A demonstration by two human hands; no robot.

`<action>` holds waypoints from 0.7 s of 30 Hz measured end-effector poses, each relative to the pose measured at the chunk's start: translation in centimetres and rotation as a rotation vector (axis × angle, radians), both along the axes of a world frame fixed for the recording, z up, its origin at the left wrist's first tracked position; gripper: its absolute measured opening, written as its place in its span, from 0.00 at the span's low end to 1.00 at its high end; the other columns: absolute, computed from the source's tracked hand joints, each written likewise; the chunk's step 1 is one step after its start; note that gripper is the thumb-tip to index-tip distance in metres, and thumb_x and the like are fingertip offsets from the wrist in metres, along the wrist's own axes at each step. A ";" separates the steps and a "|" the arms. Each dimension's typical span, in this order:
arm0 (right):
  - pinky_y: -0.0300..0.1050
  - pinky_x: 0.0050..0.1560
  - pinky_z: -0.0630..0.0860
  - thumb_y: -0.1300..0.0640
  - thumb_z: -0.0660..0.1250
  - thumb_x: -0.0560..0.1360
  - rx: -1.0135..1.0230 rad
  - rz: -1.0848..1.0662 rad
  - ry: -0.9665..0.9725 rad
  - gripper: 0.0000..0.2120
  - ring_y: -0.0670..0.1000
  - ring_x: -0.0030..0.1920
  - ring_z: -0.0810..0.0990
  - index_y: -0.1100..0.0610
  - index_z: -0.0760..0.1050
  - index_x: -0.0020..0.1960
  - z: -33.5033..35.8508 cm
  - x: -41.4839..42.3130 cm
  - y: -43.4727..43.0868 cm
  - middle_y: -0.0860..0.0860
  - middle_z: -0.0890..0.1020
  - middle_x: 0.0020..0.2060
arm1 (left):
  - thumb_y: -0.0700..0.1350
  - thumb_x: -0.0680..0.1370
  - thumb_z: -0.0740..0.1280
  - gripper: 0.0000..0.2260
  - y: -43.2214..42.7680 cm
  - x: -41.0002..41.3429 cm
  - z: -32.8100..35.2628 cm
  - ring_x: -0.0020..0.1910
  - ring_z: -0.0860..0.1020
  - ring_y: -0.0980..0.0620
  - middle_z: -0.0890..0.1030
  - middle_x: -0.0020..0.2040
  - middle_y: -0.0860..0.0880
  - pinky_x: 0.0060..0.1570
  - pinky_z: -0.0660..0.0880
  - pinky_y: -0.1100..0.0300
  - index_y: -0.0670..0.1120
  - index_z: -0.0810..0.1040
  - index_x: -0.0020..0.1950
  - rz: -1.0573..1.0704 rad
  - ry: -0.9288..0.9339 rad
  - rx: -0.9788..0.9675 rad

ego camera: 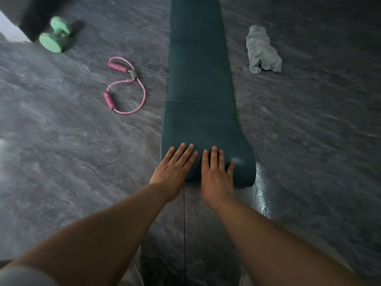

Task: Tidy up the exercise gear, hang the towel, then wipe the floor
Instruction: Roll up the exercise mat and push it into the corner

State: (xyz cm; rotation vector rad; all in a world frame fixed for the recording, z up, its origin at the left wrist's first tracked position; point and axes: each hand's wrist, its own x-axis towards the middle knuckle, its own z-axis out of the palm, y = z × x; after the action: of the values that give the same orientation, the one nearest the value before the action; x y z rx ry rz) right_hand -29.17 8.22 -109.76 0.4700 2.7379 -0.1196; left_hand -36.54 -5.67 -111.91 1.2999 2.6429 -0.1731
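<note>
We're pressing left hand [174, 172] and right hand [216, 174], flat-fingered, gripping nothing, on the soft, springy dark-teal foam mat [201, 79] roll; palms near the ends are probably keeping it straight.

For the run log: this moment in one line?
stage: mat roll | left hand: flat on mat | right hand: flat on mat | dumbbell, band, towel: on floor

The yoga mat [198, 79] runs off the top edge, far ahead; its rolled near end lies partly hidden under the left hand [174, 168] and right hand [216, 176]; far ahead and left of them, a dark object [28, 15] is cropped by the corner and cannot be identified; the right hand's wrist is blurred.
</note>
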 end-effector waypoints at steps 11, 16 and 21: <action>0.72 0.74 0.43 0.51 0.72 0.71 0.008 0.033 -0.186 0.54 0.59 0.79 0.37 0.52 0.35 0.80 -3.7 -2.3 1.4 0.56 0.37 0.79 | 0.65 0.65 0.77 0.64 2.8 -5.4 -2.9 0.78 0.33 0.42 0.33 0.80 0.46 0.74 0.33 0.46 0.46 0.32 0.79 -0.020 -0.197 -0.270; 0.72 0.73 0.45 0.58 0.69 0.74 -0.042 0.053 -0.316 0.51 0.60 0.79 0.36 0.52 0.34 0.80 -4.8 -3.5 2.1 0.56 0.35 0.79 | 0.69 0.59 0.78 0.69 2.9 -6.3 -5.1 0.78 0.31 0.43 0.31 0.79 0.47 0.73 0.33 0.47 0.47 0.31 0.79 -0.032 -0.316 -0.245; 0.72 0.73 0.46 0.61 0.69 0.73 -0.064 0.053 -0.377 0.51 0.59 0.79 0.35 0.51 0.34 0.80 -5.0 -4.3 2.4 0.56 0.32 0.78 | 0.69 0.57 0.78 0.70 2.5 -6.4 -6.0 0.77 0.29 0.44 0.30 0.79 0.48 0.73 0.31 0.47 0.49 0.29 0.78 -0.016 -0.357 -0.195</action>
State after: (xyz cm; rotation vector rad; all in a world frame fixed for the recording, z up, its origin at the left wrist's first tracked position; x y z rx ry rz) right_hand -33.48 10.59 -114.72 0.3596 2.3673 -0.0939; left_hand -42.94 -3.12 -117.86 1.1657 2.2561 -0.1766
